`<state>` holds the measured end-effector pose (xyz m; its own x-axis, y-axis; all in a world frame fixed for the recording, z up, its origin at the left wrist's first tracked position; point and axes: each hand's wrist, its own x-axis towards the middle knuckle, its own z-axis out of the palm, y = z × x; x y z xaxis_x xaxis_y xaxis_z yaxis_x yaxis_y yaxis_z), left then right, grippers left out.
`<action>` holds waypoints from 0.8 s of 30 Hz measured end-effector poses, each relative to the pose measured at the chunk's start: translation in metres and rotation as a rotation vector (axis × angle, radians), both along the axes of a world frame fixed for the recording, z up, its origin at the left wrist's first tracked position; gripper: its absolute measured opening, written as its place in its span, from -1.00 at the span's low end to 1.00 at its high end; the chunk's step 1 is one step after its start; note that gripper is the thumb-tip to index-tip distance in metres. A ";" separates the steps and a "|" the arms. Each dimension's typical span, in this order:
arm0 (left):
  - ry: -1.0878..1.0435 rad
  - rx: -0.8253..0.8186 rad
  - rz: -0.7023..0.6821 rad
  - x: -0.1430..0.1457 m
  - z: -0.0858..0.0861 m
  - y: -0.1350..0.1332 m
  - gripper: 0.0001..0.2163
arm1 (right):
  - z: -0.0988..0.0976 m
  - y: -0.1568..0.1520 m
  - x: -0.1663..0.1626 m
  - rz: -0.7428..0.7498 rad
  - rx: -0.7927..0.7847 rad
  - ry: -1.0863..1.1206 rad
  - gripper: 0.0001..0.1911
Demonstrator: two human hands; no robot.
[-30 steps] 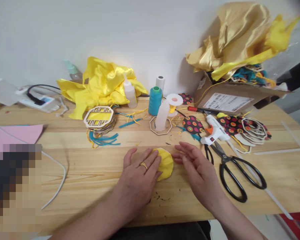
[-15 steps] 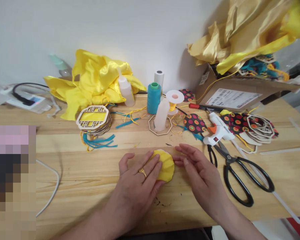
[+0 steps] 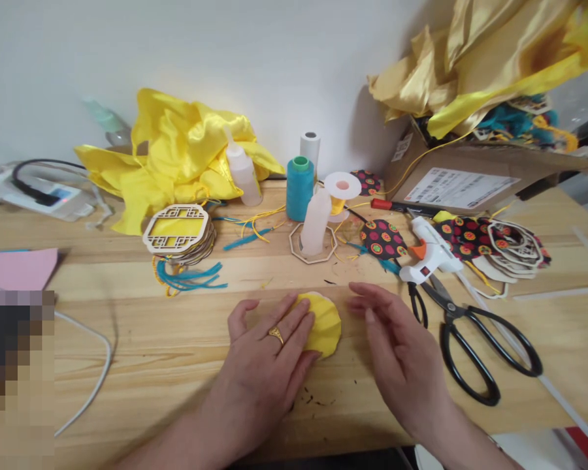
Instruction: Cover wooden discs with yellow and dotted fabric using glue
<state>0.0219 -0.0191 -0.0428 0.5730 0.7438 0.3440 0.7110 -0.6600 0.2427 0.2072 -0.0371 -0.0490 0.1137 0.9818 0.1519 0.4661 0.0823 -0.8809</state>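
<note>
A small round piece covered in yellow cloth [image 3: 326,321] lies on the wooden table [image 3: 176,346] near its front edge. My left hand [image 3: 264,352], with a gold ring on one finger, rests flat on the left part of that piece, fingers spread. My right hand [image 3: 396,346] lies just to the right of it, fingers stretched out and slightly apart from the cloth, holding nothing. Black scissors [image 3: 470,339] lie right beside my right hand.
A white glue gun [image 3: 431,258], patterned fabric discs [image 3: 382,239], wooden lattice frames [image 3: 179,230], a teal thread cone [image 3: 299,188], white bottles [image 3: 316,223], crumpled yellow satin [image 3: 186,153] and a cardboard box [image 3: 465,186] with gold cloth crowd the back. A white cable [image 3: 95,365] runs at left.
My right hand has drawn back a little from the yellow piece. The view has shifted slightly; my left hand stays pressed on the piece.
</note>
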 end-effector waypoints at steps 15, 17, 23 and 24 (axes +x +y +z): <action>0.014 -0.021 0.003 -0.003 -0.005 -0.003 -0.71 | 0.006 -0.007 -0.013 0.419 0.235 -0.660 -0.60; 0.007 -0.017 0.004 -0.003 -0.005 -0.003 -0.70 | 0.007 -0.007 -0.014 0.415 0.205 -0.664 -0.62; 0.006 -0.023 -0.006 -0.004 -0.005 -0.004 -0.70 | 0.007 -0.005 -0.015 0.406 0.185 -0.682 -0.59; 0.006 -0.023 -0.004 -0.004 -0.005 -0.004 -0.70 | 0.007 -0.005 -0.015 0.403 0.181 -0.689 -0.59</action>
<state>0.0177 -0.0227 -0.0479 0.5778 0.7492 0.3237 0.7098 -0.6571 0.2537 0.1919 -0.0421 -0.0421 -0.4196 0.8809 0.2191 0.8022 0.4728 -0.3645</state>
